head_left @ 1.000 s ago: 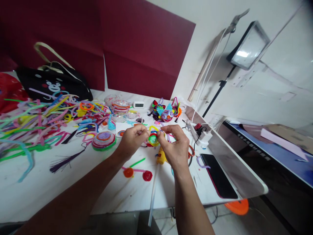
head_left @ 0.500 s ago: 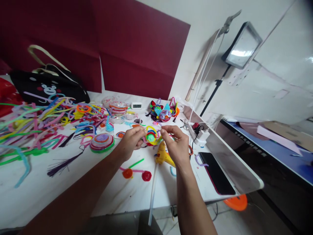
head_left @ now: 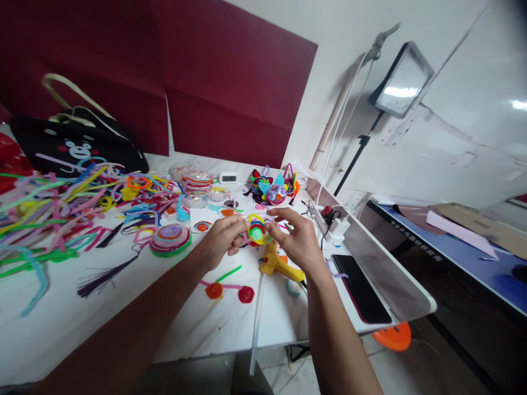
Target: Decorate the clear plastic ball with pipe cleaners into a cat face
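A round coiled piece (head_left: 256, 233) with a green centre and red, blue and yellow rings is between my two hands. My left hand (head_left: 224, 240) is closed at its left edge, fingertips pinched by a pale strand. My right hand (head_left: 293, 235) has thumb and fingers apart at the right side, the thumb close to the yellow outer loop. Just below lies a yellow glue gun (head_left: 280, 266) with a long clear glue stick (head_left: 257, 323) sticking out toward the table's front edge. Orange and red coils (head_left: 246, 294) on a pink strip lie nearer me.
Many fuzzy coloured stems (head_left: 61, 203) are heaped at the left beside a black bag (head_left: 78, 148). A layered purple disc (head_left: 171, 238), a power strip (head_left: 331, 227) and a black phone (head_left: 364, 291) lie around the hands.
My right hand has shifted slightly right and its thumb and fingers have spread, uncovering more of the glue gun. My left hand stays nearly in place. The view has moved a little.
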Demonstrator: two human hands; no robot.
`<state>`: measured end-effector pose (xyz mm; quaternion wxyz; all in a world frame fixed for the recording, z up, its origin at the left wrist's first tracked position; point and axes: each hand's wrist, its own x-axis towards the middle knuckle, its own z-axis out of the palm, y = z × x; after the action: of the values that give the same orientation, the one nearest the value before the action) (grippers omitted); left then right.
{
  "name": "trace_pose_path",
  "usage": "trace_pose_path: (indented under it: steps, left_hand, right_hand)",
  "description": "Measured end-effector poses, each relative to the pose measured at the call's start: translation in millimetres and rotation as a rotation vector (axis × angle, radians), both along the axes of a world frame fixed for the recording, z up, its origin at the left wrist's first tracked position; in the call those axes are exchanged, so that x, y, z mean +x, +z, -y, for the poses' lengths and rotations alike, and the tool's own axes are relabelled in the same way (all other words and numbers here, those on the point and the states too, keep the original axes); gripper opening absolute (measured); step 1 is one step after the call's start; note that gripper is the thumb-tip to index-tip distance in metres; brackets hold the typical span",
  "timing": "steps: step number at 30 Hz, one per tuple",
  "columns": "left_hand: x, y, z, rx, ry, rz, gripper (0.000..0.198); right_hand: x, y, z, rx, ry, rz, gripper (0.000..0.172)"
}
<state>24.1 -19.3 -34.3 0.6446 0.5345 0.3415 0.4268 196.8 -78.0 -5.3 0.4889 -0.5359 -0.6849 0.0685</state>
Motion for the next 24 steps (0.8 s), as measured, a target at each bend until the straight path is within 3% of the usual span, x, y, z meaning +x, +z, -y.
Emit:
trace_pose_path:
  steps: [12, 24]
  left_hand:
    - [0.4, 1.6, 2.4, 0.027, -0.002, -0.060, 0.018]
    - [2.9, 4.4, 4.2, 0.031, 0.011, -0.082, 0.023]
  right_hand:
    - [0.6, -0.8, 0.3, 0.011, 0.041, -0.001, 0.014]
    - [-5.0, -2.4, -2.6, -0.004, -0.005, -0.022, 0.015]
